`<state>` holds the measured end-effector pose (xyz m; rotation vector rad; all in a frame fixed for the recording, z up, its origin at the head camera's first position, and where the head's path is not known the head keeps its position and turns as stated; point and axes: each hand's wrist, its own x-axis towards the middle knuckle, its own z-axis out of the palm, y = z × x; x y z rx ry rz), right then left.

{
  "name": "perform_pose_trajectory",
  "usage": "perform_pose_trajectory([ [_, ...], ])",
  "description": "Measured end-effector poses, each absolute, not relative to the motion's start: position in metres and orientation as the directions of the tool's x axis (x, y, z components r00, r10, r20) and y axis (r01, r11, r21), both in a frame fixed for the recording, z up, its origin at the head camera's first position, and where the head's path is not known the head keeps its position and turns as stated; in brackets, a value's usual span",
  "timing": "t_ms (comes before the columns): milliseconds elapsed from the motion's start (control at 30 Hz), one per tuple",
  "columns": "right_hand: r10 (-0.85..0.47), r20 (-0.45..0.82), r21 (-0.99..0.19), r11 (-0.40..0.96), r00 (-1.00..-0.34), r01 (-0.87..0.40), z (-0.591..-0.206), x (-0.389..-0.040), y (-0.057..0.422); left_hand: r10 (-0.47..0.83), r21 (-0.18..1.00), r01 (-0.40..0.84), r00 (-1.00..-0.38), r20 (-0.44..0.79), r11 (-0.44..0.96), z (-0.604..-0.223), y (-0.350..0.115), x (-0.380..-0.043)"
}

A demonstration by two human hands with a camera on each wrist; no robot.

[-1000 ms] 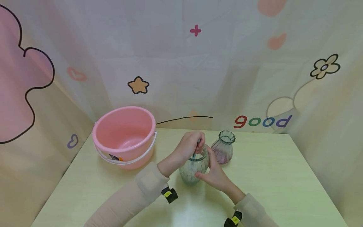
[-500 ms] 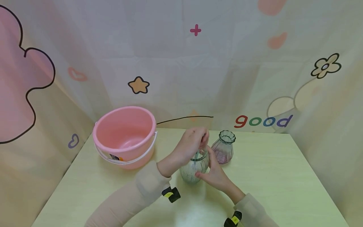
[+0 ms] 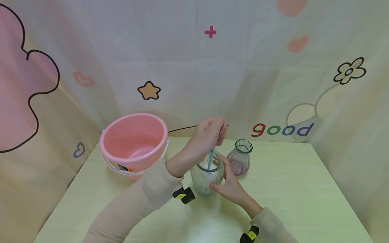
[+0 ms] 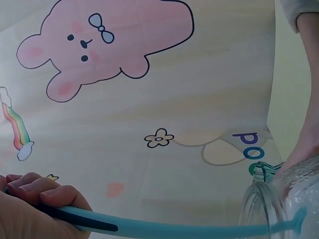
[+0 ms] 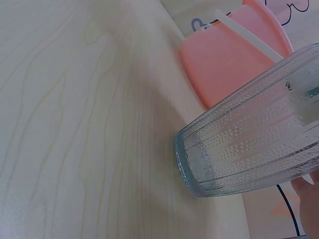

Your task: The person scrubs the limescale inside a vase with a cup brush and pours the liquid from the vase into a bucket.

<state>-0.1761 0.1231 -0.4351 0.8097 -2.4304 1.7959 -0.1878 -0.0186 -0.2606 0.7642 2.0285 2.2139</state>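
My left hand [image 3: 209, 133] grips the dark-inlaid handle of a light blue toothbrush [image 4: 169, 228] above a clear ribbed glass vase [image 3: 205, 180]. The toothbrush slants down through the vase's mouth, and its head shows blurred through the glass in the left wrist view. Fingers and thumb of my right hand [image 3: 231, 189] hold the vase from its right side, some of the fingers hidden behind it. The vase stands on the table, its textured wall and thick base showing in the right wrist view.
Behind the right hand stands a smaller glass vase [image 3: 239, 160] with a wavy green rim and a purplish base. A pink bucket [image 3: 133, 118] with a white handle is at the back left of the pale wooden table [image 3: 288, 189]. A printed curtain [image 3: 182, 67] hangs behind.
My left hand has risen from the vase's mouth, drawing the toothbrush upward so more of its blue handle shows. The right hand and the vase have hardly moved.
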Motion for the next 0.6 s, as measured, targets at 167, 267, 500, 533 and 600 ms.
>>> perform_pose_trajectory([
  [167, -0.39, 0.304, -0.889, 0.212, -0.869, -0.406, -0.435, -0.176, 0.123, 0.341, 0.946, 0.287, -0.883, 0.323, -0.153, -0.261, -0.019, -0.187],
  [267, -0.388, 0.306, -0.889, 0.211, -0.87, -0.407, -0.435, -0.175, 0.123, 0.34, 0.939, 0.304, -0.876, 0.343, -0.164, -0.264, -0.02, -0.186],
  [500, -0.372, 0.336, -0.882, 0.199, -0.865, -0.428, -0.435, -0.174, 0.121, 0.354, 0.942, 0.285, -0.874, 0.332, -0.179, -0.275, -0.022, -0.187],
  [533, -0.37, 0.342, -0.88, 0.196, -0.864, -0.433, -0.435, -0.174, 0.121, 0.357, 0.945, 0.278, -0.877, 0.323, -0.173, -0.277, -0.022, -0.187],
  [600, -0.363, 0.352, -0.879, 0.189, -0.863, -0.438, -0.436, -0.173, 0.12, 0.363, 0.953, 0.265, -0.882, 0.302, -0.149, -0.282, -0.023, -0.188],
])
